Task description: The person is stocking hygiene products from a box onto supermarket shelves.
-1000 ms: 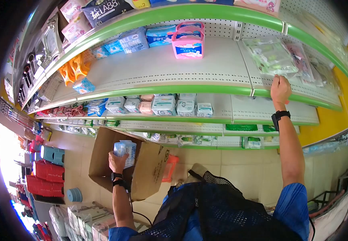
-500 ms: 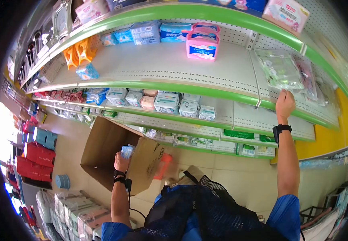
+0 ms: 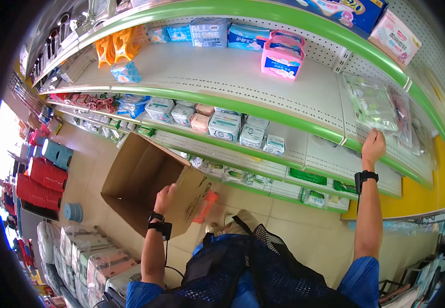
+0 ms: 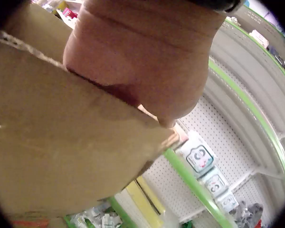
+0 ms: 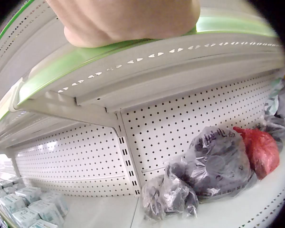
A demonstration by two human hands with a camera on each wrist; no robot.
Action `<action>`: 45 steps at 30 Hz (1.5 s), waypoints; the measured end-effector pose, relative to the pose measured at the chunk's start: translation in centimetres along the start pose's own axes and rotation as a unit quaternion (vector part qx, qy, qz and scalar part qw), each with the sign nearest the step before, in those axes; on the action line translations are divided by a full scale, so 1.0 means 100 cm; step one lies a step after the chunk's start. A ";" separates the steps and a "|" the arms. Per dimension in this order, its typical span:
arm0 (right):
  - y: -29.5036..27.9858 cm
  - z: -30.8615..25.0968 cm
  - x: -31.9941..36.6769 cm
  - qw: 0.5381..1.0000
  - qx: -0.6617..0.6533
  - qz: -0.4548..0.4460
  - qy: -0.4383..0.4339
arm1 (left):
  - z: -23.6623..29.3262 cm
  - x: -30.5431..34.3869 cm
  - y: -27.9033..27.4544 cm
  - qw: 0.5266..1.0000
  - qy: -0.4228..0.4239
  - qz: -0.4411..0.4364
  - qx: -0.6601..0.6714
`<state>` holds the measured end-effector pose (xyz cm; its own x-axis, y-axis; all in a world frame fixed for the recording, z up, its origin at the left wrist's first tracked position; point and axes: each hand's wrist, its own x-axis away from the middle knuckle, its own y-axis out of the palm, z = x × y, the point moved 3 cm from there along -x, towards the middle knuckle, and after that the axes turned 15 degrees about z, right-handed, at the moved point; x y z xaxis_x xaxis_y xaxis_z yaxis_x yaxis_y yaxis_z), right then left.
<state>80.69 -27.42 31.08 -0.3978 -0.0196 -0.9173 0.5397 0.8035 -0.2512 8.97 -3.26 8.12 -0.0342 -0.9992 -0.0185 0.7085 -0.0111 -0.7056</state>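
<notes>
At the mouth of the tilted cardboard box (image 3: 184,208), the left hand (image 3: 164,200) is seen over the near edge; whether the cardboard is gripped cannot be told. Well apart from it, the right hand (image 3: 374,149) is placed at the green shelf edge (image 3: 263,109), fingertips beside the clear bags (image 3: 371,105); a hold on them cannot be confirmed. Already shelved: the small blue pack (image 3: 126,73), the pink pack (image 3: 281,59) and, one level down, the white packs (image 3: 225,124). Inside the box no packs are seen, though its depth is partly hidden, so what is left cannot be judged. Widest room is offered by the deck (image 3: 202,72) between blue and pink; above, reach is limited by the upper shelf (image 3: 263,18).
</notes>
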 end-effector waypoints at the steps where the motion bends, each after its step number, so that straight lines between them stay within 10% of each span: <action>1: 0.000 0.000 0.000 1.000 0.003 -0.001 -0.005 | -0.011 0.003 0.013 1.000 0.016 -0.014 -0.016; 12: -0.003 -0.008 0.001 1.000 0.016 0.007 0.000 | 0.031 0.011 -0.009 0.981 0.106 0.024 -0.159; 18: -0.006 -0.009 0.000 0.999 0.023 0.021 -0.014 | 0.081 -0.057 -0.063 0.941 0.186 0.260 0.107; 25: -0.005 -0.006 -0.001 0.998 0.019 0.042 -0.040 | 0.146 -0.189 -0.132 0.863 0.273 0.425 -0.014; 33: -0.009 -0.011 -0.003 0.998 0.013 0.051 -0.019 | 0.212 -0.322 -0.165 0.813 0.338 0.439 -0.180; 45: -0.012 -0.016 -0.006 0.999 -0.012 0.039 -0.019 | 0.222 -0.400 -0.168 0.904 0.251 0.314 -0.146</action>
<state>79.06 -27.36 32.38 -0.3273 0.0219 -0.9447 0.5494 0.8178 -0.1714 14.10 36.02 36.46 -0.0578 -0.6609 -0.7483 0.4857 0.6362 -0.5994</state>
